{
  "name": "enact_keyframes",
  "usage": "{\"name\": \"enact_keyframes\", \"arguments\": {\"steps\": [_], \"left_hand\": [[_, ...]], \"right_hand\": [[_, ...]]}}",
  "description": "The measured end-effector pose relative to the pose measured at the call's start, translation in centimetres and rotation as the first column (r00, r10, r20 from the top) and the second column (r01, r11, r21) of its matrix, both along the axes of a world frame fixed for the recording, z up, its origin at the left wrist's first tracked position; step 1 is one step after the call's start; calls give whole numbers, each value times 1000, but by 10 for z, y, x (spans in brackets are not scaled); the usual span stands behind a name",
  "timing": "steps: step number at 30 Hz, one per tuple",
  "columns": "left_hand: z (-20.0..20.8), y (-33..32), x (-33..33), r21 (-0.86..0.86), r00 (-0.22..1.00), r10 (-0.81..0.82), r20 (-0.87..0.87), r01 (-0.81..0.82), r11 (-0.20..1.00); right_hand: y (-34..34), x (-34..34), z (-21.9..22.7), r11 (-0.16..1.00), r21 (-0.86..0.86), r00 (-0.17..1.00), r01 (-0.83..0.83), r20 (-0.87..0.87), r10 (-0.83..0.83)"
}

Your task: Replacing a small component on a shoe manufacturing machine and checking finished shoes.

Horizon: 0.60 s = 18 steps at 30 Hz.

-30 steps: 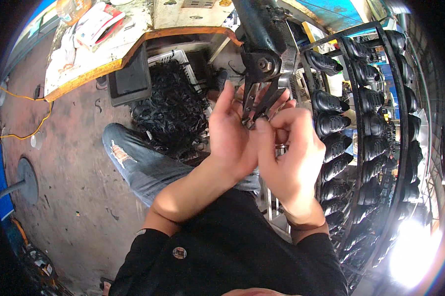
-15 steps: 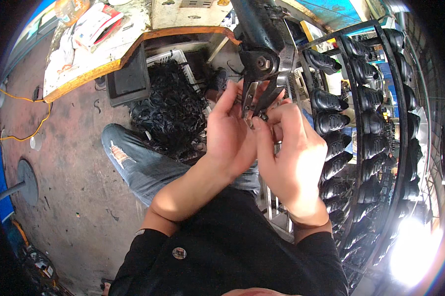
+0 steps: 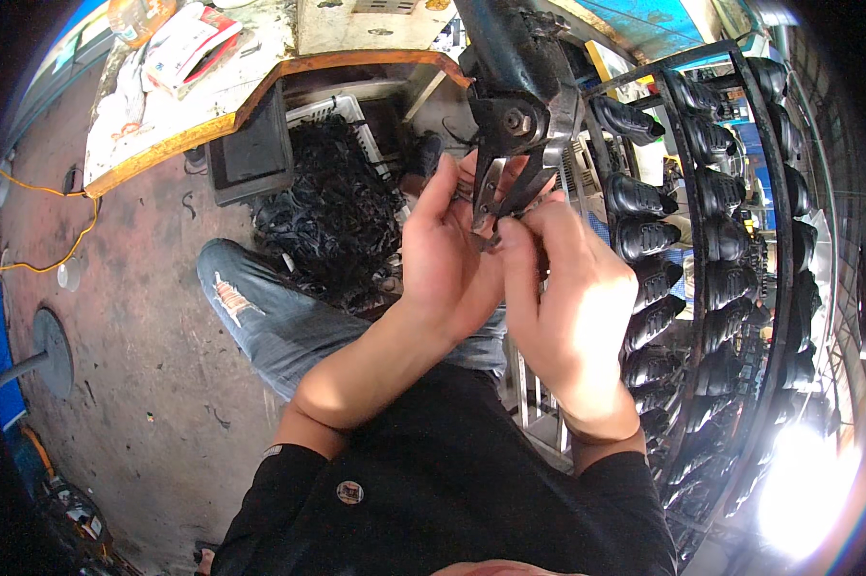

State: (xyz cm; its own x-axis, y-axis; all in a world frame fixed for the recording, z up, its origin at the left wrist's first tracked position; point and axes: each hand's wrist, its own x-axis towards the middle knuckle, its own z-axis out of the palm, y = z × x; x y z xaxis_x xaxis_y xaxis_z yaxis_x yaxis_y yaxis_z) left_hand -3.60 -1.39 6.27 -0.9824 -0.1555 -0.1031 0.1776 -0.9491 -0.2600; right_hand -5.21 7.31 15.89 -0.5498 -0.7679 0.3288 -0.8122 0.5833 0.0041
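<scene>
A black machine arm (image 3: 524, 62) comes down from the top, with a bolted joint and narrow metal jaws (image 3: 493, 187) at its lower end. Palm up, my left hand (image 3: 445, 254) is cupped beneath and behind these jaws. Its thumb stands apart, and its other fingers are partly hidden by the metal. My right hand (image 3: 567, 278) is closed beside the jaw tips, thumb against bent fingers. A small dark piece (image 3: 483, 242) shows at its thumb tip, over my left palm; its kind is too small to tell.
A rack (image 3: 687, 173) of black shoes stands close on the right. Beyond my knee, a white crate (image 3: 364, 130) is heaped with black scraps (image 3: 327, 206), beside a dark bin (image 3: 249, 158). An orange-edged worktable (image 3: 212, 134) is at the upper left. A yellow cord (image 3: 83, 245) crosses the floor.
My right thumb and fingers have shifted slightly at the jaw tips, and the small dark piece now lies more across my left palm. My left hand stays nearly still.
</scene>
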Motion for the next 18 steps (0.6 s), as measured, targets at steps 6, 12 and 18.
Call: {"name": "enact_keyframes", "arguments": {"steps": [6,12,18], "left_hand": [[-9,1,0,5,981,10,-195,-9,1000],[-4,1,1,-7,997,-11,-80,10,1000],[-9,1,1,71,976,17,-218,-2,997]], "right_hand": [[-1,2,1,992,-86,976,90,207,-71],[-2,4,-2,980,-166,973,113,216,-76],[-2,4,-3,989,-137,991,60,129,-42]]}}
